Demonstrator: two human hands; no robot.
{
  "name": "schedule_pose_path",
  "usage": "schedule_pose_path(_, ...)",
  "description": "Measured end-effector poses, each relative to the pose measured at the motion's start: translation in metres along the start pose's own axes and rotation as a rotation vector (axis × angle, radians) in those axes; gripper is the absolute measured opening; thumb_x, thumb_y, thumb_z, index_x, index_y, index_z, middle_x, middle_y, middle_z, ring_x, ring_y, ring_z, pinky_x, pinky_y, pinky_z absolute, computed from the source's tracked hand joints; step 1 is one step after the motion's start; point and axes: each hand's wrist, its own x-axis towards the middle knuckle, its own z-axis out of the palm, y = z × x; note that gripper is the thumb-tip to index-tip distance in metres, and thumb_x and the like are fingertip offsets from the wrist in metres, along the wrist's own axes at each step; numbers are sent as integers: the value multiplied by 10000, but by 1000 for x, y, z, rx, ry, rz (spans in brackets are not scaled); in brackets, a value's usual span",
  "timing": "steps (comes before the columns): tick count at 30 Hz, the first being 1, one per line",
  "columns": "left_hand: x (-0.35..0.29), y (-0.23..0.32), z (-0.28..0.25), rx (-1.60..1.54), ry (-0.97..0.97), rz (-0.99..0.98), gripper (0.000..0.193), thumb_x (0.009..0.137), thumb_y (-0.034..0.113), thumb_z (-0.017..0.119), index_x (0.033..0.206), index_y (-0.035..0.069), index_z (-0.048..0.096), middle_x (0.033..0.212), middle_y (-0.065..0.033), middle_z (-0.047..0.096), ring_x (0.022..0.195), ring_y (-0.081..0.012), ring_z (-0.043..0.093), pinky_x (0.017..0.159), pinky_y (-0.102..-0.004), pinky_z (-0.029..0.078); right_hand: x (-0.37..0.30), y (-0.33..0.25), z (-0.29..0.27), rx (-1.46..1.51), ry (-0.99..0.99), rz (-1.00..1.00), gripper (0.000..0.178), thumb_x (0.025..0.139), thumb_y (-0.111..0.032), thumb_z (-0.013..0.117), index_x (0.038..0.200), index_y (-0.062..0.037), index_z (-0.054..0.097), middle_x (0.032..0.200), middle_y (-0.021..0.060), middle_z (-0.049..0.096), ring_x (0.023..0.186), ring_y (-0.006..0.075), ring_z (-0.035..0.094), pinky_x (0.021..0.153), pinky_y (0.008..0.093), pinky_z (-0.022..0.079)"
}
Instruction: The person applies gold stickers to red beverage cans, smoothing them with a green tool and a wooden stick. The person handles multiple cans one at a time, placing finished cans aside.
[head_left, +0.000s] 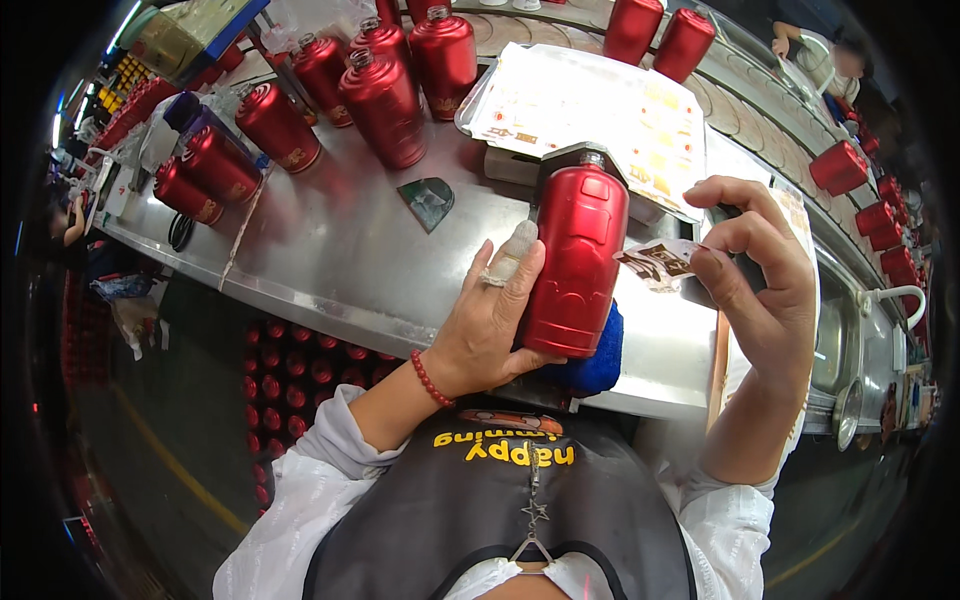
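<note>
A glossy red bottle [575, 260] with a bare threaded neck lies tilted on its back in front of me, moulded relief facing up. Along its left side my left hand [490, 325] is closed on it, thumb near the base; one finger wears a pale cloth cover. To the right of the bottle, my right hand [765, 265] pinches a small clear film decal [658, 264] with brown print between thumb and forefinger. The decal's free end reaches the bottle's right edge; I cannot tell whether it touches. Under the bottle's lower end is a blue cloth [598, 360].
A sheet of printed decals [590, 100] rests on a raised stand beyond the bottle. Several red bottles [385, 110] stand at the back left of the metal table [330, 250], near a dark green flat scraper [427, 202]. A conveyor [760, 120] runs behind; a co-worker [825, 65] is far right.
</note>
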Motion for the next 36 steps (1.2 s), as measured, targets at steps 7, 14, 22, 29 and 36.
schedule_pose_path(7, 7, -2, -14, -172, -63, 4, 1006, 898, 526, 701, 1563, -55, 219, 1544, -292, 348, 1469, -399, 323, 1206, -555, 184, 28, 38, 39, 143, -65, 64, 156, 904, -95, 722, 850, 9, 618, 1046, 72, 629, 857, 130, 589, 713, 266, 496)
schedule_pose_path(14, 46, -7, 10, -832, 132, -384, 909, 952, 397, 691, 1536, -90, 193, 1541, -271, 323, 1453, -337, 324, 1199, -411, 254, 31, 68, 59, 16, -85, 77, 147, 908, -91, 725, 881, -6, 608, 1083, 95, 634, 1047, 233, 612, 931, 349, 497)
schedule_pose_path(22, 49, -3, 18, -985, 123, -404, 900, 971, 342, 678, 1557, -60, 126, 1518, -243, 323, 1419, -283, 346, 1179, -392, 286, 33, 76, 59, 22, -103, 63, 149, 903, -79, 729, 876, -3, 604, 1076, 104, 639, 1026, 219, 617, 916, 339, 504)
schedule_pose_path(29, 49, -10, 16, -1061, 88, -426, 829, 1022, 301, 608, 1578, -17, 81, 1508, -188, 366, 1368, -231, 423, 1139, -376, 357, 33, 76, 60, 8, -105, 36, 154, 903, -82, 731, 874, -5, 601, 1069, 113, 643, 1004, 218, 623, 890, 329, 514)
schedule_pose_path(36, 48, -10, 15, -1023, 53, -444, 838, 1011, 241, 627, 1585, 5, 64, 1501, -171, 388, 1336, -223, 469, 1113, -377, 405, 34, 82, 63, 0, -52, -17, 183, 875, -106, 744, 871, 7, 599, 1017, 122, 661, 886, 266, 651, 774, 354, 533)
